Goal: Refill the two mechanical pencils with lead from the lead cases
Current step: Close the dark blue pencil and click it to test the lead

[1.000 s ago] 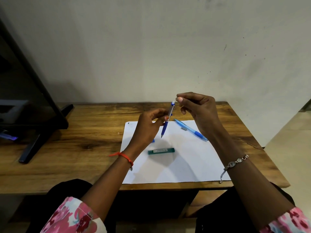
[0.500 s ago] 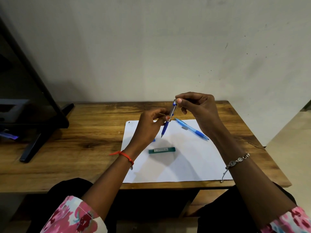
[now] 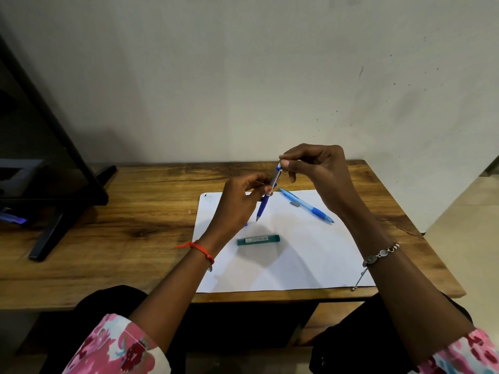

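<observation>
My left hand grips a dark blue mechanical pencil by its middle, tip pointing down over the white paper. My right hand pinches the pencil's top end between thumb and forefinger. A second, light blue mechanical pencil lies on the paper to the right, with a small metal piece beside it. A green lead case lies flat on the paper below my left hand. A small blue object peeks out from under my left hand; the rest of it is hidden.
The paper sits on a wooden table against a pale wall. A dark monitor on a stand occupies the table's left end. The table's right edge drops off near my right forearm.
My right hand has come down onto the top end of the dark blue pencil and now pinches it. My left hand holds the pencil in about the same place.
</observation>
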Demonstrator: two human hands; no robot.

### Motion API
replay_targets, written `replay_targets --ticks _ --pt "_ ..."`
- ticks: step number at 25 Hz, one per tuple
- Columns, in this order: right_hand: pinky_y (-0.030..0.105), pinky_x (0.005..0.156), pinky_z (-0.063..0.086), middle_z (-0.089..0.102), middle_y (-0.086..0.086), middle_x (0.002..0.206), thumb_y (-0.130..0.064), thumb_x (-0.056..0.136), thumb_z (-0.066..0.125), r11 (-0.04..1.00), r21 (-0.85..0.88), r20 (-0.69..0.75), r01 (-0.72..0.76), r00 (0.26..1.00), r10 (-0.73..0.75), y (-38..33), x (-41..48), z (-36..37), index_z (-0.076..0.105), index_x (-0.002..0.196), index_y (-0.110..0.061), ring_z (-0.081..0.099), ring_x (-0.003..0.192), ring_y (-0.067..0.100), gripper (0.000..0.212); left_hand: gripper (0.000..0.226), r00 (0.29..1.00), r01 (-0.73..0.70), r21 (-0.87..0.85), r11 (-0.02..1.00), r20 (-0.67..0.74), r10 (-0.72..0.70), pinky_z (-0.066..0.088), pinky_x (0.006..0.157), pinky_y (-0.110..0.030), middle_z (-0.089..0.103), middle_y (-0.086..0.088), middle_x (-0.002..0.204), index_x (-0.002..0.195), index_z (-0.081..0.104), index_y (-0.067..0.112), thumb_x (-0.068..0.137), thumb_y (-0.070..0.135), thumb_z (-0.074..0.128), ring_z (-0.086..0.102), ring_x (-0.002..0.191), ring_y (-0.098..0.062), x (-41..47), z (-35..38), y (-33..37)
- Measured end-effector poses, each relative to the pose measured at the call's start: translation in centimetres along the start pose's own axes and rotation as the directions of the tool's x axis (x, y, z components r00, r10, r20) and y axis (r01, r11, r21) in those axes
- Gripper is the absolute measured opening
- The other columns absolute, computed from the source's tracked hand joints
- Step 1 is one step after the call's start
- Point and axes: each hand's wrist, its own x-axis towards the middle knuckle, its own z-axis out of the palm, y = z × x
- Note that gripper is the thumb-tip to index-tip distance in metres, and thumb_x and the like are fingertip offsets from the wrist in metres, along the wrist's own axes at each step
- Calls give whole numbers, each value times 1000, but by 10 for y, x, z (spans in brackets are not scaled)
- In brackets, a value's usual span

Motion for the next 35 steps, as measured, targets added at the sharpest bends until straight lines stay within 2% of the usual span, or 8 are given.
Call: replay_targets --ticks 11,15,17,20,22,24,27,35 --pt "21 56 51 67 7 77 4 79 63 996 -76 22 43 999 -41 -2 2 1 69 88 -6 60 56 11 14 22 1000 3 4 1000 -16 -2 52 70 -12 63 1 96 106 64 6 86 5 57 61 86 -13 0 3 5" --pt "22 57 51 69 10 83 -5 83 63 995 82 -55 -53 997 58 7 1 -7 69 99 -13 62 69 19 19 16 999 28 -121 992 -21 -31 54 72 -16 64 7 87 96 61 16 88 4 55 65 77 -4 2 0 10" --pt "15 53 47 67 4 75 -6 82 64 988 -105 -98 -111 990 101 17 4 -14 70 99 -9 60 61 7 18 16 998 31 -187 982 -39 -39 56 73 -19 65 7 85 92 61 17 88 3 55 66 73 -1 3 -3 10" --pt "4 53 43 69 6 76 0 77 66 758 -629 -11 -174 977 215 42 6 -16 74 86 -1 55 57 5 12 16 996 30 -224 974 -71 -47 57 76 -25 66 4 84 91 62 17 87 2 55 67 72 -4 4 -6 8" --pt "21 63 51 70 17 89 1 75 65 631 -759 47 -161 953 300 61 4 -14 75 81 1 61 68 18 12 20 996 22 -258 966 -76 -43 58 76 -26 66 3 84 88 61 19 87 1 55 68 71 -3 5 -8 8" --pt "31 64 47 65 18 98 -3 76 66 548 -825 67 -142 937 344 69 3 -10 75 85 -3 61 80 28 13 23 996 16 -287 958 -78 -40 58 74 -24 66 2 84 86 61 21 87 -1 54 68 70 -3 6 -9 8" --pt "29 63 36 61 14 103 -6 81 62 469 -879 95 -88 930 354 68 3 -3 72 94 -7 58 88 27 16 22 996 19 -283 959 -79 -43 57 72 -21 66 2 85 87 61 20 87 -1 54 68 69 -1 5 -9 8" --pt "24 59 34 58 10 102 -5 80 64 455 -887 108 -74 926 362 66 5 -6 72 97 -8 50 84 18 18 20 996 24 -287 958 -78 -48 57 71 -20 66 4 84 88 60 19 87 1 55 68 69 0 4 -8 9"
